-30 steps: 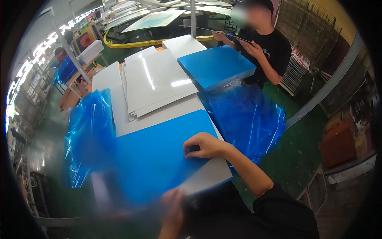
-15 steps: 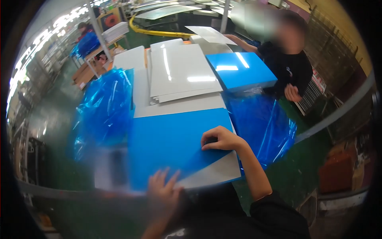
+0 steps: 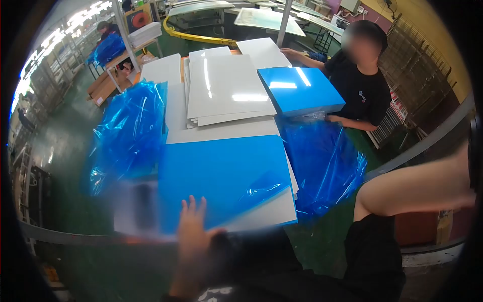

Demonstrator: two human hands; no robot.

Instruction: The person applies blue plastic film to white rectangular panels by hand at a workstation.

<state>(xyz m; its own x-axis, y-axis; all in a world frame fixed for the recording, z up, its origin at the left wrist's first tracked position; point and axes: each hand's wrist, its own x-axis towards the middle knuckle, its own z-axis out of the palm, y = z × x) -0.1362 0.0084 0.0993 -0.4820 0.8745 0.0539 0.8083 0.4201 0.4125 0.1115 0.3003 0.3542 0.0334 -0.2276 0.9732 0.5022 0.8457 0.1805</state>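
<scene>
A blue-filmed sheet (image 3: 221, 171) lies on the near part of the stacked panels. Its film is folded back along the lower right, and the white surface (image 3: 261, 214) shows there. My left hand (image 3: 193, 221) rests at the near edge of the blue sheet, fingers spread and pointing away from me, slightly blurred. My right forearm reaches toward the right edge of the view, and the hand itself lies outside it.
White panels (image 3: 226, 85) are stacked beyond, beside a blue-topped stack (image 3: 302, 90). Crumpled blue film hangs at the left (image 3: 131, 126) and right (image 3: 322, 166). A co-worker (image 3: 362, 80) stands at the far right with hands near the panels. A metal rail (image 3: 70, 241) crosses the near side.
My right hand has left the sheet and swung out of view to the right. The film's corner now shows folded up. The co-worker's panel has been lowered onto the far stack.
</scene>
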